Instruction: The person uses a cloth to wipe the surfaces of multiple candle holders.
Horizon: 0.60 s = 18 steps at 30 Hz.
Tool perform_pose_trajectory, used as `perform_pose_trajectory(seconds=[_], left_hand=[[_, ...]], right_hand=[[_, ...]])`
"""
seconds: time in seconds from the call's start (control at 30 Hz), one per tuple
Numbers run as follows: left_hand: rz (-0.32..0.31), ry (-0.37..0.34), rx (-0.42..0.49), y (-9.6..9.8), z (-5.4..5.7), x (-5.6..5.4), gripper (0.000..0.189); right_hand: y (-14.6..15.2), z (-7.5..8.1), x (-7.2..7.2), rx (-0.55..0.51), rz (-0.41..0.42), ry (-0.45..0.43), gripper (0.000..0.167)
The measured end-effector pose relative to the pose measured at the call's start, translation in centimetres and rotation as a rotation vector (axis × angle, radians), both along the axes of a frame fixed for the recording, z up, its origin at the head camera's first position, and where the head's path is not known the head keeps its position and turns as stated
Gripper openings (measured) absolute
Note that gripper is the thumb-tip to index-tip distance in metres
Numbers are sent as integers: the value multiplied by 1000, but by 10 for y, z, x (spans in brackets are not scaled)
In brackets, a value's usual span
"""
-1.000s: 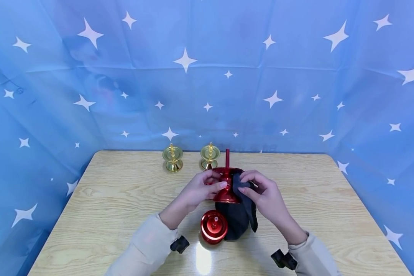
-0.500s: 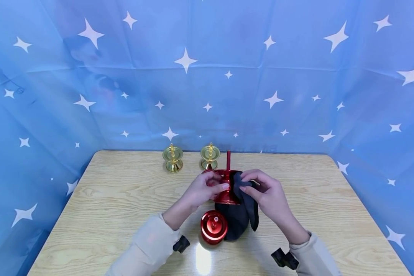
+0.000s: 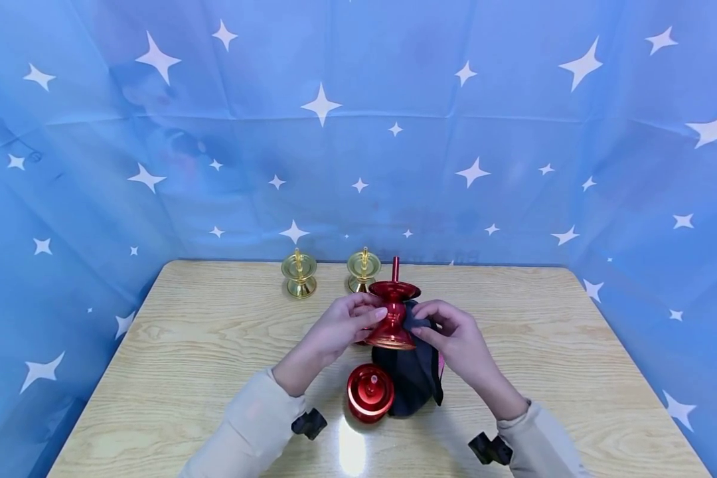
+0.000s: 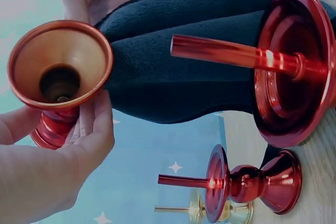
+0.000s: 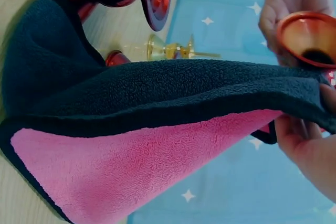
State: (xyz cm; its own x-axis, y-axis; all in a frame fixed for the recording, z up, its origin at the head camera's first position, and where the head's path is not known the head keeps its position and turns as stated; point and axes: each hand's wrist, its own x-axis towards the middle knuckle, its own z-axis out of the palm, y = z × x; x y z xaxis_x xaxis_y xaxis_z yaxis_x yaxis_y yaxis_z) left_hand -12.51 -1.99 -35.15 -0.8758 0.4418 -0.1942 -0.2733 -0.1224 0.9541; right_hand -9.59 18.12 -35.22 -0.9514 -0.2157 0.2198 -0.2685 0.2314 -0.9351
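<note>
My left hand [image 3: 340,326] grips a red metal candlestick [image 3: 391,332] by its waist, holding it above the table with its spike up. In the left wrist view the hollow, pale inside of its base [image 4: 79,59] faces the camera. My right hand [image 3: 454,335] pinches a dark cloth [image 5: 173,90] against the candlestick's right side. The cloth hangs down to the table, its pink underside [image 5: 110,161] showing in the right wrist view. A second red candlestick [image 3: 370,395] stands in front, beside the cloth. Another red candlestick [image 4: 244,182] stands behind, mostly hidden by my left hand in the head view.
Two gold candlesticks, a left one [image 3: 300,275] and a right one [image 3: 363,269], stand near the back edge of the wooden table [image 3: 215,372]. A blue star-printed curtain [image 3: 394,159] surrounds the table's back and sides.
The held candlestick has tilted and risen a little, showing more of its body below the dish. My right hand has shifted slightly left with the cloth, and a sliver of pink now shows.
</note>
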Motion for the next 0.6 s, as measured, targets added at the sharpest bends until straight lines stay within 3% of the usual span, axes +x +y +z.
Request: perform_pose_trajectory(seconds=[0.13, 0.37, 0.5, 0.6], left_hand=[[-28, 30, -7, -2, 1, 1, 35], [-166, 77, 84, -10, 0, 3, 60], [-168, 99, 64, -11, -2, 3, 60], [-134, 155, -39, -10, -4, 4, 60]], right_hand=[[0, -2, -1, -6, -1, 2, 10], [0, -1, -1, -33, -21, 9, 11], [1, 0, -1, -36, -29, 21, 10], [1, 5, 1, -8, -51, 55, 11]])
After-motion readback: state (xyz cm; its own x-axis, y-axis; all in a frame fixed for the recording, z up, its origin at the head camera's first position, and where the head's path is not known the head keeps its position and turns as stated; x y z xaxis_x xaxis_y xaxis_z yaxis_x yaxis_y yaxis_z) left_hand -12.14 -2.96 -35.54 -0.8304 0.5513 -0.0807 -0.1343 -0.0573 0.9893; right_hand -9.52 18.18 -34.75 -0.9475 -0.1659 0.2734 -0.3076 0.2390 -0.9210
